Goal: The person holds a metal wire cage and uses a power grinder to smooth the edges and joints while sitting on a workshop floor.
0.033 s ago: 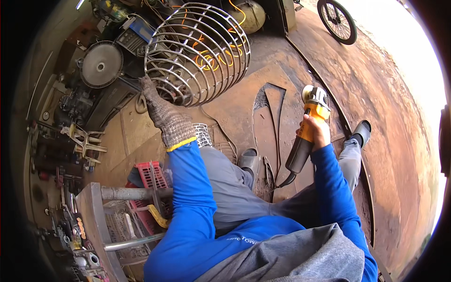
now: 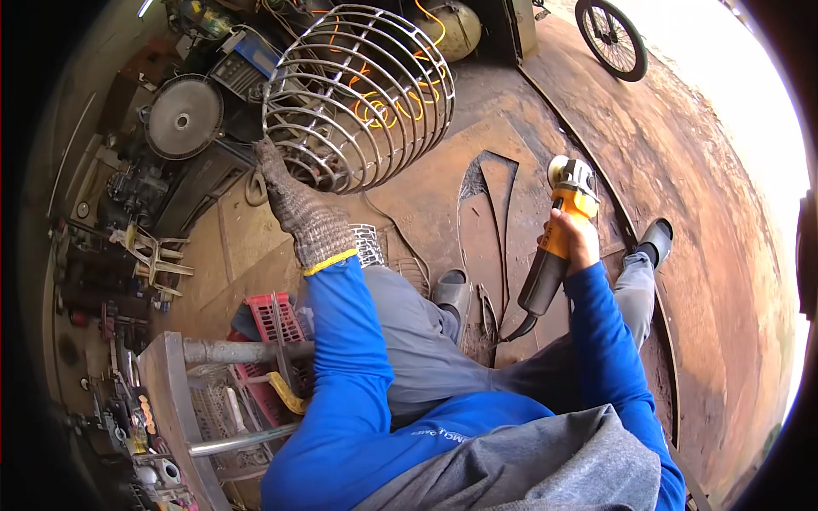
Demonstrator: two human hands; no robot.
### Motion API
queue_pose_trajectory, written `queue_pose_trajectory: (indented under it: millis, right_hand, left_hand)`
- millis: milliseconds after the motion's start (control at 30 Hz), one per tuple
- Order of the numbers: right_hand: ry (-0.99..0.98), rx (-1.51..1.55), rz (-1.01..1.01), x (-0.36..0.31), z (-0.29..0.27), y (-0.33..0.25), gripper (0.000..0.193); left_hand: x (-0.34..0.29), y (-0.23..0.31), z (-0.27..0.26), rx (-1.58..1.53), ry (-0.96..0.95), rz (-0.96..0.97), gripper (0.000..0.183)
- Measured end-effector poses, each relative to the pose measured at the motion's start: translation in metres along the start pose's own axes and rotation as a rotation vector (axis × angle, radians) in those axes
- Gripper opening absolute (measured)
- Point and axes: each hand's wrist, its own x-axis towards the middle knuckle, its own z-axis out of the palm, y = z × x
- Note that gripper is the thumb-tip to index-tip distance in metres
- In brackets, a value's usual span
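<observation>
My right hand (image 2: 576, 237), bare, is wrapped round the body of a yellow and black angle grinder (image 2: 558, 247). The grinder's disc end points up and away, and its cord end hangs toward my legs. My left hand (image 2: 305, 204) wears a grey knitted glove with a yellow cuff. Its fingers are closed at the near left rim of a round metal cage (image 2: 362, 102), built of bent rods and crossbars; the fingertips are partly hidden. The cage lies tilted on its side, apart from the grinder.
Orange cable (image 2: 375, 112) lies behind the cage, near a tank (image 2: 452, 30). A round fan (image 2: 183, 117) stands at the left. Beside my left arm are a metal frame (image 2: 170, 400) and a red basket (image 2: 271, 319). Cut steel plate (image 2: 486, 230) covers floor ahead; a bicycle wheel (image 2: 612, 38) is far right.
</observation>
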Motion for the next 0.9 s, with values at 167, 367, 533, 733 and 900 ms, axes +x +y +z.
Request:
queue_pose_trajectory:
  millis: [167, 367, 533, 733, 900]
  right_hand:
    - [-0.001, 0.011, -0.013, 0.001, 0.000, 0.002, 0.033]
    - [0.004, 0.008, 0.006, 0.002, 0.005, 0.008, 0.034]
    - [0.006, 0.033, 0.026, 0.002, 0.012, 0.010, 0.035]
    - [-0.012, -0.003, 0.041, 0.003, 0.015, 0.011, 0.036]
    - [-0.027, 0.023, 0.052, 0.004, 0.013, 0.012, 0.034]
  left_hand:
    - [0.016, -0.012, -0.010, 0.021, -0.020, -0.021, 0.067]
    - [0.016, -0.025, -0.011, -0.016, -0.015, -0.243, 0.067]
    - [0.007, -0.022, -0.013, -0.069, -0.097, -0.320, 0.077]
    - [0.008, -0.018, -0.011, -0.110, -0.017, -0.297, 0.074]
    - [0.003, -0.010, -0.006, -0.234, -0.094, -0.280, 0.059]
